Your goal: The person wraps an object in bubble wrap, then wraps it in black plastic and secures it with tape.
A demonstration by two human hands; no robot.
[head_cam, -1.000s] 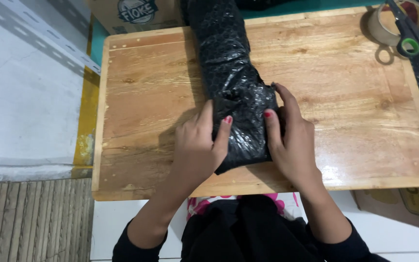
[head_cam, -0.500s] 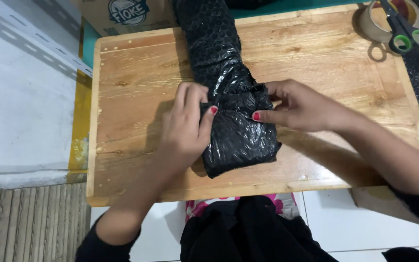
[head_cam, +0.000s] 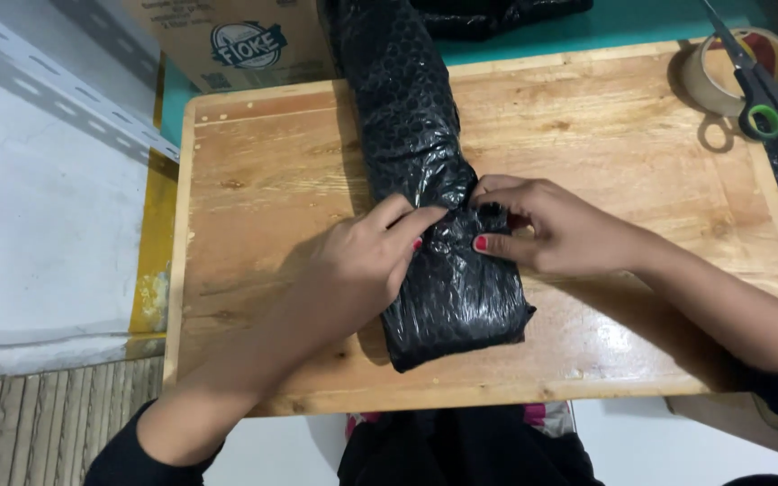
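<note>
A black bubble-wrap bundle lies on a wooden board on the bench. The left hand presses on its left side. The right hand pinches the wrap on top, fingers bent. The wrap runs up toward 12 o'clock. At 2 o'clock sit a tape roll and green-handled scissors. A cardboard box stands at 11 o'clock.
</note>
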